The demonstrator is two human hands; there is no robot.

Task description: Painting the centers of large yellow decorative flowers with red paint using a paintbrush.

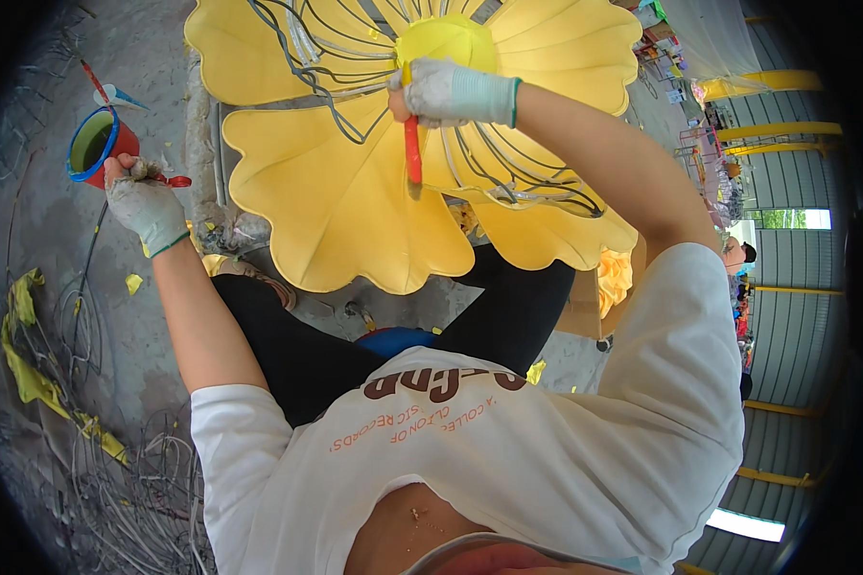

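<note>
Up at the top middle of the frame, the right hand [451, 93], in a pale glove, is wrapped tight around a red brush [411, 144]. The brush points down over a big yellow flower [345, 206] made of cloth on a wire frame [508, 182]. At the upper left, the left hand [144, 203], also gloved, pinches the handle of a red cup [101, 146] with a blue rim. The cup is well apart from the flower. Loose wires [134, 489] and yellow scraps [24, 345] lie on the grey floor [29, 192] at the lower left.
</note>
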